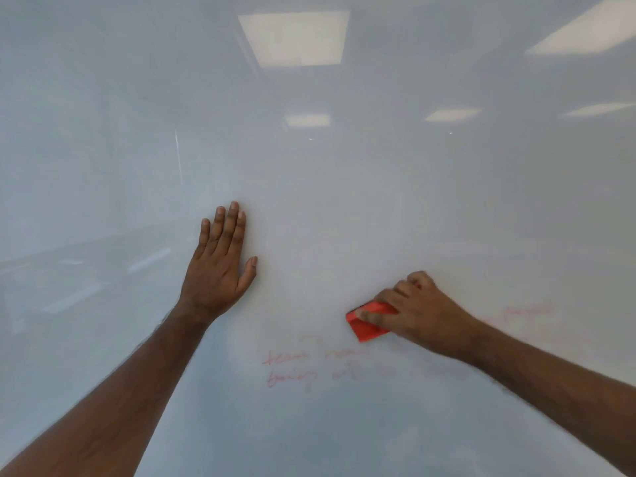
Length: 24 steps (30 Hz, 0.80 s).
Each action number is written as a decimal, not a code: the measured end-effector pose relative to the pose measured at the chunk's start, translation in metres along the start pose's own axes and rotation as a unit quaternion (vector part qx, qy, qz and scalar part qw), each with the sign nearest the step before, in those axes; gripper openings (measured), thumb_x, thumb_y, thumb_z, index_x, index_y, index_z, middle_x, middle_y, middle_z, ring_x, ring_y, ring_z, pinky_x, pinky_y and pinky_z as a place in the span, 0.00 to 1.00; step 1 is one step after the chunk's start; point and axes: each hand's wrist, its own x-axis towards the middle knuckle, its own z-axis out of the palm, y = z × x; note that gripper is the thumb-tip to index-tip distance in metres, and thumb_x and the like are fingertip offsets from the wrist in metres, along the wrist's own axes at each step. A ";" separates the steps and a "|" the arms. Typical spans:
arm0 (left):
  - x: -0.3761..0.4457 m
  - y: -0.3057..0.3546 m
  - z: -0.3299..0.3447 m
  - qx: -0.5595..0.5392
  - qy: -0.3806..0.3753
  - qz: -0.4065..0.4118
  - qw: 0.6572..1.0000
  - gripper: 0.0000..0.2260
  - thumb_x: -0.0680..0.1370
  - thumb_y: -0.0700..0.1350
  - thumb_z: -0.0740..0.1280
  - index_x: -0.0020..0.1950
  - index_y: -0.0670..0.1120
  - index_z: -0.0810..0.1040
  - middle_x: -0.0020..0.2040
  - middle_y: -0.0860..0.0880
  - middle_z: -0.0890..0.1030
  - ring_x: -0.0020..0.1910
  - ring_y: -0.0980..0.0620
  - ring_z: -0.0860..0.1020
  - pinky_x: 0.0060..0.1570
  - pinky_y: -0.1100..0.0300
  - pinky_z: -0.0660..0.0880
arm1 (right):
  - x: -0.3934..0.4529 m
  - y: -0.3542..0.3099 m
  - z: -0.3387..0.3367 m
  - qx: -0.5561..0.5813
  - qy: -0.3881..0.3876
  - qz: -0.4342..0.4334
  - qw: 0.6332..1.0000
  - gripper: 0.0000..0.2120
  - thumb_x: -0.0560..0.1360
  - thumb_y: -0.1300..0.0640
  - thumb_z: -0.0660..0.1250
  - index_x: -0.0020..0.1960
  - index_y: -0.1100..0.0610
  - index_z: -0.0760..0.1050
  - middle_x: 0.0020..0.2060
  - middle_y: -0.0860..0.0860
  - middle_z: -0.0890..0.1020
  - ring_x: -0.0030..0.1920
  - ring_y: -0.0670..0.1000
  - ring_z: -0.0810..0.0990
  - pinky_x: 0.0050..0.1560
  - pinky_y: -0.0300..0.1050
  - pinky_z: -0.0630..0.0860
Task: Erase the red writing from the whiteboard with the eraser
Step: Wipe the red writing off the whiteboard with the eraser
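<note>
Head view is looking at a glossy whiteboard filling the frame. At about four o'clock the right hand is gripping a red eraser, fingers curled over it, holding it against the board. Faint red writing is sitting at six o'clock — just below the eraser. At nine o'clock the left hand is lying flat on the board, fingers straight.

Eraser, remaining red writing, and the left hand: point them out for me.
eraser (365, 326), head view, exposed red lower-left corner.
red writing (292, 368), head view, middle of the two faint lines.
left hand (220, 266), head view, back of the hand.
</note>
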 end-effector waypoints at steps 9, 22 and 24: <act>0.010 0.026 0.004 0.002 -0.003 -0.004 1.000 0.35 0.87 0.54 0.55 0.89 0.39 0.48 0.90 0.41 0.49 0.90 0.41 0.46 0.88 0.43 0.43 | 0.031 0.081 -0.043 -0.003 0.038 0.200 0.979 0.31 0.75 0.45 0.75 0.76 0.42 0.72 0.57 0.52 0.80 0.49 0.59 0.78 0.53 0.58 0.69; 0.015 0.068 0.010 -0.008 -0.004 -0.014 1.000 0.35 0.87 0.55 0.55 0.89 0.38 0.49 0.90 0.41 0.49 0.89 0.40 0.47 0.88 0.42 0.44 | -0.046 -0.006 0.006 0.019 -0.045 0.003 0.999 0.36 0.74 0.59 0.73 0.78 0.42 0.66 0.57 0.52 0.78 0.47 0.56 0.76 0.52 0.56 0.71; 0.015 0.074 0.010 -0.010 -0.006 -0.019 1.000 0.35 0.87 0.55 0.55 0.89 0.38 0.49 0.90 0.40 0.49 0.89 0.40 0.47 0.88 0.43 0.44 | -0.065 0.006 0.006 0.008 -0.047 0.005 0.999 0.37 0.73 0.60 0.74 0.77 0.42 0.66 0.57 0.53 0.78 0.47 0.57 0.77 0.52 0.56 0.72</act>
